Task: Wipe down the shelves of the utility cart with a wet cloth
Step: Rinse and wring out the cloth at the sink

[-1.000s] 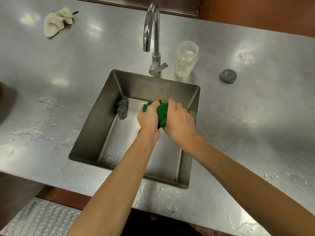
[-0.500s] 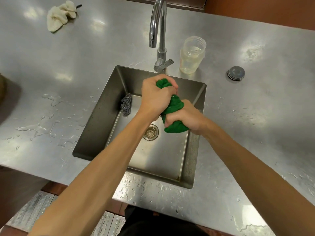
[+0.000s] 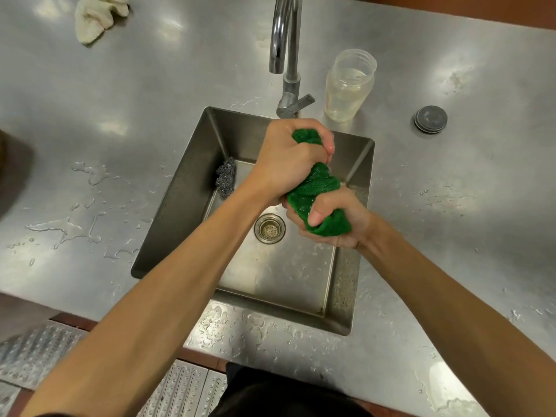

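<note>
1. Cloth point(image 3: 319, 185): green, bunched and twisted into a rope, held in the air over the sink point(image 3: 180, 212), above its back-right part.
2. Left hand point(image 3: 288, 158): fist clamped round the cloth's upper end, near the sink's back edge.
3. Right hand point(image 3: 334, 218): fist clamped round the lower end, thumb across the cloth, over the sink's right side.
4. The hands sat close together, with a short twisted stretch of cloth showing between them.
5. Scourer point(image 3: 226, 180): lay inside the sink against its left wall.
6. Drain point(image 3: 270, 228): in the sink floor, in view between the left forearm and the right hand.
7. Tap point(image 3: 285, 40): stood behind the sink, spout curving toward the basin.
8. Jar point(image 3: 349, 85): clear, open-topped, some clear liquid inside, on the worktop point(image 3: 90, 100) behind the sink's back-right corner.
9. Grey disc point(image 3: 430, 119): flat on the worktop, well right of the sink.
10. Beige rag point(image 3: 96, 13): crumpled, far back-left of the sink.
11. Puddles point(image 3: 63, 227): left of the sink, with droplets along its front edge.
12. Perforated floor plates point(image 3: 36, 350): on the floor in front of the sink.
</note>
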Motion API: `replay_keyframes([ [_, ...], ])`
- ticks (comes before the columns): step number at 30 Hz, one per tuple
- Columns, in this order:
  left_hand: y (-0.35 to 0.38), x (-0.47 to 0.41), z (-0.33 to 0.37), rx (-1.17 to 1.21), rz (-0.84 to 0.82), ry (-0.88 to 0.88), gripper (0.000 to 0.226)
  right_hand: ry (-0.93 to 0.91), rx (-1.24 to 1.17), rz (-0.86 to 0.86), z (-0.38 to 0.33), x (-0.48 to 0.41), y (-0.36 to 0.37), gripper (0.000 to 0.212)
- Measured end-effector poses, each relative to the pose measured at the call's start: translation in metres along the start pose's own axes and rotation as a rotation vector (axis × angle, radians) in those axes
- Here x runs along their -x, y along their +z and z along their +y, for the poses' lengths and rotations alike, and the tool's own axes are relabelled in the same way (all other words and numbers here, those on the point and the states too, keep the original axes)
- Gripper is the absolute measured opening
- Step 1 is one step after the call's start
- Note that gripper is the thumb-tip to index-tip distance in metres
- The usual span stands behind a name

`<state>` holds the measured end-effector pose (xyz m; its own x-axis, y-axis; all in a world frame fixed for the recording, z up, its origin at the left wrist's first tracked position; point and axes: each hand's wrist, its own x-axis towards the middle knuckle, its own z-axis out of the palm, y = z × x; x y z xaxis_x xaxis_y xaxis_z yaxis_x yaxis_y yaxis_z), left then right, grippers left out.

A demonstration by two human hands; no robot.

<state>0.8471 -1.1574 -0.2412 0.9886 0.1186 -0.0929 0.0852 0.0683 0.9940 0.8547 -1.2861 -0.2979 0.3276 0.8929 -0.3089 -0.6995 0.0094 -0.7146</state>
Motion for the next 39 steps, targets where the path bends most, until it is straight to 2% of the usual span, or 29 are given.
replay_keyframes([
  [3,-0.001,-0.001,-0.002,0.038,-0.031,-0.012,0.038,0.007,-0.043,-0.066,0.0,-0.001,0.0,0.025],
  [6,-0.003,-0.003,-0.011,0.073,-0.031,-0.04,0.037,0.027,-0.051,-0.047,0.004,-0.002,-0.001,0.025],
  [10,-0.01,-0.004,-0.029,0.016,-0.031,-0.158,0.032,0.11,0.134,0.213,0.017,0.001,0.006,0.037],
  [14,-0.014,0.001,-0.055,-0.023,0.178,-0.29,0.029,0.179,0.247,0.319,0.027,0.004,0.001,0.044],
  [17,-0.02,0.007,-0.069,0.139,0.329,-0.442,0.018,0.181,0.247,0.359,0.031,0.014,-0.007,0.046],
  [19,-0.024,0.012,-0.078,0.199,0.376,-0.508,0.017,0.159,0.238,0.42,0.034,0.021,-0.012,0.049],
  [21,-0.028,0.018,-0.087,0.214,0.38,-0.579,0.027,0.12,0.202,0.477,0.038,0.027,-0.016,0.052],
  [25,-0.028,0.031,-0.098,0.171,0.187,-0.692,0.065,0.051,0.105,0.529,0.052,0.037,-0.026,0.057],
  [29,-0.009,0.048,-0.1,0.052,0.059,-0.673,0.07,-0.026,-0.036,0.626,0.063,0.053,-0.034,0.076],
  [32,0.001,0.055,-0.104,-0.006,-0.054,-0.598,0.076,-0.039,0.071,0.727,0.065,0.072,-0.026,0.087],
  [36,0.005,0.063,-0.1,-0.147,-0.197,-0.483,0.085,-0.124,0.256,0.819,0.054,0.101,-0.004,0.067],
  [39,0.009,0.074,-0.089,-0.183,-0.486,-0.44,0.089,-0.228,0.27,0.976,0.04,0.125,0.016,0.061],
])
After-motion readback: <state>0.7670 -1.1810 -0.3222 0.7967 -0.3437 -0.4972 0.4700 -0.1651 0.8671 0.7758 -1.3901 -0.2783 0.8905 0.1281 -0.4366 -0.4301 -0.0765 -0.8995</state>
